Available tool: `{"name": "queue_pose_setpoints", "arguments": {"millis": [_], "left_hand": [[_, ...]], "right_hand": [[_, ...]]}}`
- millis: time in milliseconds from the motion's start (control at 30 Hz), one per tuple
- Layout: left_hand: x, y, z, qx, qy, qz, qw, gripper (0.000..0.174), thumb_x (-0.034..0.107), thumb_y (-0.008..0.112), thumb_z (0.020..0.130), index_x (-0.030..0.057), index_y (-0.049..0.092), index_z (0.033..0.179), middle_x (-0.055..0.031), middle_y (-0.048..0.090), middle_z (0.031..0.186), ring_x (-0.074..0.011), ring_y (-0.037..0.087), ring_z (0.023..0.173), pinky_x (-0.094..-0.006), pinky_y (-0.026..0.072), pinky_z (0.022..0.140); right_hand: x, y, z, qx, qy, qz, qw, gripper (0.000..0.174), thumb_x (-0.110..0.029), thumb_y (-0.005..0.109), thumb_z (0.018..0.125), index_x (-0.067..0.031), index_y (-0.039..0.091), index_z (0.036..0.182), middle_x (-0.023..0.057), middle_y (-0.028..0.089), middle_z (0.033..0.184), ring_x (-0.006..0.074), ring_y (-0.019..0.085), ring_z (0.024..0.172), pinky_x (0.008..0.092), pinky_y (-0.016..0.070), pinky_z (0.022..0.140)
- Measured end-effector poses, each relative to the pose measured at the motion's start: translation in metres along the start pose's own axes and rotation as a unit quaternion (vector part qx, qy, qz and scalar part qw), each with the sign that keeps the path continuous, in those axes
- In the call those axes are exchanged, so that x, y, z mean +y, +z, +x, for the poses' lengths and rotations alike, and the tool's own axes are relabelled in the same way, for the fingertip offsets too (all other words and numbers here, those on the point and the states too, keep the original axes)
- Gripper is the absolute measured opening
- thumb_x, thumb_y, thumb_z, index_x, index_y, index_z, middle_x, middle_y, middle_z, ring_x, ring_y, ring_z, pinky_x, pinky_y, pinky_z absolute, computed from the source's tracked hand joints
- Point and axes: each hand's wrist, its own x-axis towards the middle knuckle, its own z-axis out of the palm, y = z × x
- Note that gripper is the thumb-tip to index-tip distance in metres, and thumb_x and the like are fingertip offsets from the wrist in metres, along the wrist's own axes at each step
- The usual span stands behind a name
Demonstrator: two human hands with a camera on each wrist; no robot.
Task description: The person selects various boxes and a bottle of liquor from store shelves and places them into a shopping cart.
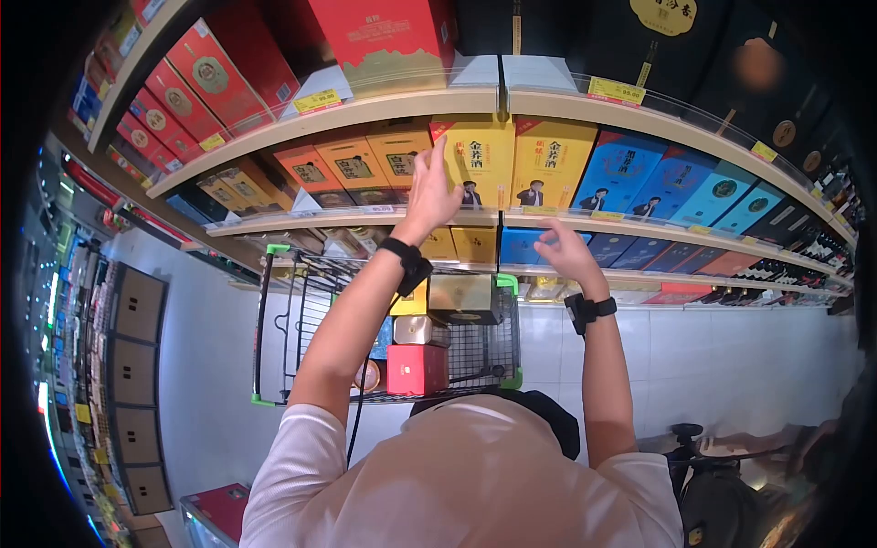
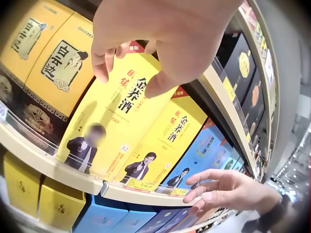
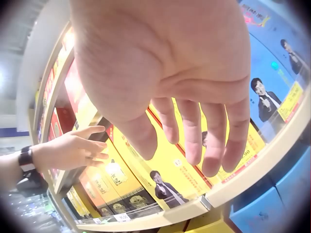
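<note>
The left hand (image 1: 433,190) is raised at the left yellow box (image 1: 484,164) on the middle shelf, fingers pointing up. In the left wrist view this hand (image 2: 155,39) has its thumb and fingers spread over the upper part of the yellow box (image 2: 109,111); whether they touch it I cannot tell. The right hand (image 1: 568,252) hovers lower, in front of the shelf edge near the blue boxes, fingers loosely bent. In the right wrist view the right hand (image 3: 170,73) hangs before the yellow boxes (image 3: 167,167), holding nothing.
A shopping cart (image 1: 516,338) with a red box (image 1: 417,369), a dark gold box (image 1: 464,297) and other packages stands below the shelf. Orange boxes (image 1: 356,166) are left of the yellow ones, blue boxes (image 1: 621,169) right. The upper shelf edge (image 1: 411,107) runs above both hands.
</note>
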Motion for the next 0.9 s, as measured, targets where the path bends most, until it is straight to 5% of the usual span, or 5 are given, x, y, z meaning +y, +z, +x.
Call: {"name": "queue_pose_setpoints", "arguments": {"millis": [233, 633, 833, 900], "left_hand": [[-0.012, -0.005, 0.042, 0.001, -0.071, 0.06, 0.996, 0.081, 0.01, 0.072, 0.08, 0.0086, 0.033, 0.15, -0.0298, 0.034, 0.142, -0.051, 0.046, 0.126, -0.0484, 0.0439, 0.106], [-0.016, -0.011, 0.035, 0.043, -0.063, 0.051, 0.996, 0.069, 0.005, 0.071, 0.081, 0.0132, 0.047, 0.144, -0.0266, 0.037, 0.139, -0.046, 0.05, 0.124, -0.045, 0.046, 0.104], [-0.021, -0.02, 0.039, 0.046, -0.049, 0.07, 0.995, 0.061, 0.005, 0.068, 0.081, 0.0157, 0.054, 0.139, -0.0239, 0.049, 0.132, -0.0449, 0.058, 0.114, -0.0459, 0.0514, 0.097], [-0.017, -0.025, 0.043, 0.05, -0.041, 0.075, 0.995, 0.058, 0.006, 0.067, 0.082, 0.0157, 0.055, 0.137, -0.024, 0.052, 0.132, -0.0448, 0.059, 0.113, -0.0468, 0.052, 0.095]], "right_hand": [[-0.044, -0.022, 0.019, 0.013, -0.05, 0.043, 0.998, 0.053, -0.022, 0.071, 0.09, -0.0063, 0.052, 0.137, 0.0163, 0.068, 0.113, 0.03, 0.07, 0.1, 0.0374, 0.0552, 0.086], [-0.062, -0.014, 0.072, 0.072, -0.058, 0.037, 0.995, 0.063, -0.015, 0.069, 0.089, -0.0004, 0.044, 0.145, 0.0176, 0.063, 0.122, 0.022, 0.071, 0.093, 0.0332, 0.0559, 0.08], [-0.091, -0.004, 0.098, 0.17, -0.077, 0.027, 0.982, 0.065, -0.015, 0.069, 0.085, 0.0023, 0.044, 0.143, 0.0245, 0.054, 0.139, 0.0358, 0.06, 0.119, 0.0424, 0.047, 0.103], [-0.081, 0.005, 0.121, 0.199, -0.105, -0.005, 0.974, 0.07, -0.015, 0.07, 0.084, 0.0027, 0.041, 0.146, 0.0239, 0.055, 0.138, 0.0339, 0.064, 0.113, 0.0414, 0.05, 0.099]]}}
